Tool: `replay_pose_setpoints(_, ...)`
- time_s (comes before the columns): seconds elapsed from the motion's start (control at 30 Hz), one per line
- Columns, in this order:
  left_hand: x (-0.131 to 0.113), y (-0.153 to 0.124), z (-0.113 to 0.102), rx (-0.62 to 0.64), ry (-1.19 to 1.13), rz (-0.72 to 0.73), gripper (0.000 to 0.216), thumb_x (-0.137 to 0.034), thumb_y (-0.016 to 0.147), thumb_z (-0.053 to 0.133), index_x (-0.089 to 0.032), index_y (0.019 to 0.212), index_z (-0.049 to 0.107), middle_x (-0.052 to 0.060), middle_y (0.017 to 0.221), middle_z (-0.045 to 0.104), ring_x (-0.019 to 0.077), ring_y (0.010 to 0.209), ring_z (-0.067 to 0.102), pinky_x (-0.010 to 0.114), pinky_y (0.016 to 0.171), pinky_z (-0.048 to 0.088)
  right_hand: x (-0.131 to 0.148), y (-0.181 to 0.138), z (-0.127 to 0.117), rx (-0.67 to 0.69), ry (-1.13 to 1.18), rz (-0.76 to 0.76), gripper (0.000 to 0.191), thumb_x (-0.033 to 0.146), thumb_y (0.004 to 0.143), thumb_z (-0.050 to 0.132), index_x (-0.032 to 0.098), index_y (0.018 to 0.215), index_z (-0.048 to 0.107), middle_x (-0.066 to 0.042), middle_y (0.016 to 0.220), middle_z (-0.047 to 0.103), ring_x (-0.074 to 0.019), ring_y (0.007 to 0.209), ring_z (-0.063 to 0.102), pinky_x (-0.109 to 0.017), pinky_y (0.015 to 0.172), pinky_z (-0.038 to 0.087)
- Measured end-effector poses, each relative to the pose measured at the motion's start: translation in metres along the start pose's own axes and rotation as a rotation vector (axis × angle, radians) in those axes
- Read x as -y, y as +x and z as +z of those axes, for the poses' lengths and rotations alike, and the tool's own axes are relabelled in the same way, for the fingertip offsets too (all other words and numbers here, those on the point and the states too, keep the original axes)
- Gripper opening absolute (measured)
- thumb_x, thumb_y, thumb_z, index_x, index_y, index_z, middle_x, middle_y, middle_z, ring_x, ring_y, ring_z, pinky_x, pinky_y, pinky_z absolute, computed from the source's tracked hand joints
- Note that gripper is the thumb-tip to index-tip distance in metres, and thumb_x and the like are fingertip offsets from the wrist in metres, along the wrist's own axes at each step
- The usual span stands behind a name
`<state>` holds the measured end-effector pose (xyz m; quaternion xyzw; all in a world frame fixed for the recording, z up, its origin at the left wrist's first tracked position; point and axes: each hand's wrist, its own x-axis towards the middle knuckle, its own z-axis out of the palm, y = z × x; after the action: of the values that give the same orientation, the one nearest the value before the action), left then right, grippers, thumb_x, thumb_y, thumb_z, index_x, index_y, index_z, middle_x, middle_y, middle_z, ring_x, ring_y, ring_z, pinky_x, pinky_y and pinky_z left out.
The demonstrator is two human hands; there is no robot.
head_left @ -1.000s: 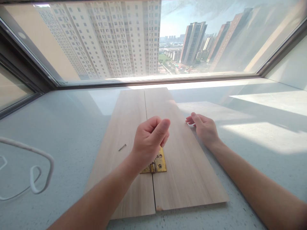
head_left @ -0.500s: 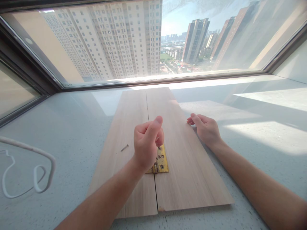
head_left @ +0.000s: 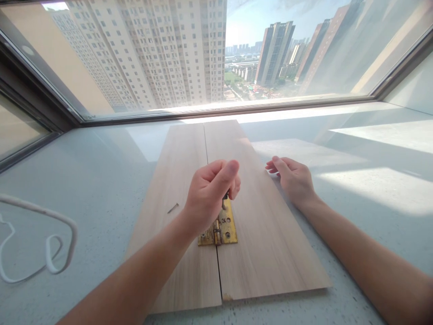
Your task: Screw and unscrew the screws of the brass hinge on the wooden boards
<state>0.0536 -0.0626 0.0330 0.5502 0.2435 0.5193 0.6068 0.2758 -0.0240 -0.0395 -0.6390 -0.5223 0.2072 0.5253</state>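
Note:
Two pale wood-grain boards (head_left: 267,234) lie side by side with a narrow gap between them. A worn brass hinge (head_left: 232,232) spans that gap, partly covered by my left hand (head_left: 214,187). That hand is closed in a fist, thumb on top, over the hinge. A small dark piece shows under the fist, but what it grips is mostly hidden. At the right board's far right edge is my right hand (head_left: 294,178), loosely curled with its fingertips apart and nothing visible in it. One loose screw (head_left: 172,208) lies on the left board.
The boards rest on a pale speckled window sill (head_left: 101,180). A white cable (head_left: 69,221) loops at the left. Behind the boards stands a window with a dark frame (head_left: 203,113), tall buildings beyond it.
My left fist has shifted a little to the right and tilted, uncovering more of the hinge's left leaf. My right hand's fingers have spread slightly at the board edge.

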Motion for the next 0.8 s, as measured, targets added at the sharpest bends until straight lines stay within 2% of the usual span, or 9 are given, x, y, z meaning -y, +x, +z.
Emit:
replay_pose_setpoints(0.1,-0.001,-0.007,-0.003,-0.096,0.092,0.06,0.043,-0.048,0.086,0.052,-0.015,0.057,0.054,0.001,0.055,0.054,0.0099,0.055,0.052,0.025,0.058,0.041,0.001,0.0,0.0,0.005,0.012,0.005,0.041,0.057,0.08,0.051,0.021,0.071,0.069,-0.004,0.076,0.068,-0.017,0.071,0.06,-0.031,0.067,0.044)
replay_pose_setpoints(0.17,-0.003,-0.012,-0.002,-0.128,0.087,0.039,0.042,-0.047,0.087,0.049,-0.016,0.059,0.055,0.001,0.054,0.053,0.0107,0.054,0.052,0.027,0.057,0.042,0.002,-0.001,0.0,0.008,0.01,0.01,0.04,0.056,0.08,0.051,0.021,0.071,0.069,-0.003,0.076,0.068,-0.0168,0.071,0.06,-0.03,0.066,0.044)
replay_pose_setpoints(0.3,-0.004,-0.019,0.008,-0.225,0.032,0.027,0.049,-0.046,0.088,0.049,-0.016,0.05,0.037,-0.003,0.047,0.035,0.0075,0.047,0.036,0.024,0.047,0.03,0.004,-0.001,0.0,0.014,-0.004,0.02,0.041,0.057,0.08,0.051,0.021,0.07,0.069,-0.004,0.076,0.069,-0.0173,0.071,0.061,-0.031,0.066,0.044)
replay_pose_setpoints(0.47,0.003,-0.015,0.02,-0.347,0.044,0.082,0.056,-0.037,0.08,0.059,-0.016,0.043,0.023,-0.005,0.043,0.019,0.0057,0.042,0.02,0.026,0.043,0.015,0.007,-0.003,-0.001,0.017,-0.029,0.014,0.042,0.058,0.08,0.05,0.022,0.068,0.069,-0.004,0.074,0.069,-0.0181,0.071,0.061,-0.032,0.067,0.046)
replay_pose_setpoints(0.6,0.005,-0.007,0.017,-0.267,0.045,0.048,0.057,-0.037,0.079,0.059,-0.016,0.041,0.023,-0.005,0.04,0.018,0.005,0.04,0.018,0.026,0.042,0.013,0.009,-0.003,-0.001,0.019,-0.039,0.018,0.041,0.056,0.08,0.05,0.022,0.067,0.068,-0.005,0.073,0.069,-0.0185,0.07,0.062,-0.032,0.068,0.047)
replay_pose_setpoints(0.8,0.0,0.0,0.0,-0.009,-0.019,-0.073,0.06,-0.045,0.082,0.055,-0.016,0.041,0.021,-0.005,0.038,0.019,0.0038,0.037,0.018,0.025,0.041,0.014,0.011,-0.004,0.0,0.014,-0.06,0.034,0.04,0.054,0.081,0.051,0.022,0.066,0.068,-0.004,0.073,0.069,-0.0185,0.072,0.062,-0.032,0.07,0.046)
